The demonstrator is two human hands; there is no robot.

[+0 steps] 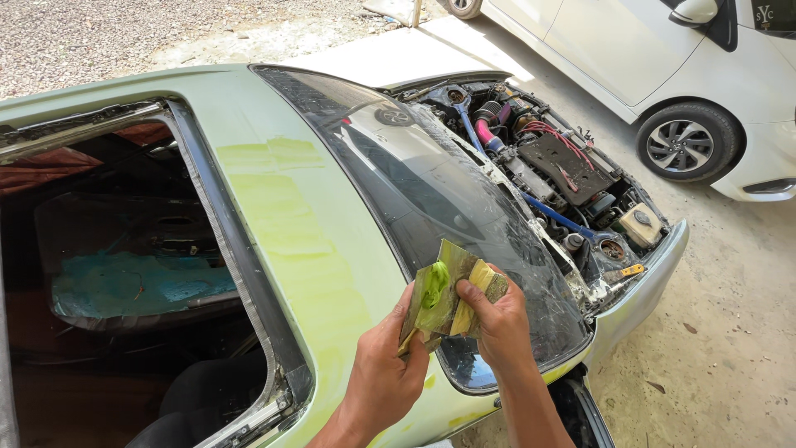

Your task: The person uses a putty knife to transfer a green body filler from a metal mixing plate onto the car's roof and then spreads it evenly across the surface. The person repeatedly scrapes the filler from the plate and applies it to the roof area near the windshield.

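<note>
My left hand (383, 373) grips a flat putty spreader (424, 311) with a blob of bright green filler (435, 284) on it. My right hand (500, 323) holds a second spreader (479, 286), its edge laid against the first one. Both hands hover over the lower corner of the windscreen (431, 182) of a pale green car. On the car's roof (282, 216), between the windscreen and an open sunroof hole (124, 274), lies a wide patch of yellow-green filler.
The car's bonnet is off and its engine bay (547, 166) shows hoses and a battery. A white car (663, 66) stands at the top right on a concrete floor (730, 332). Gravel lies at the top left.
</note>
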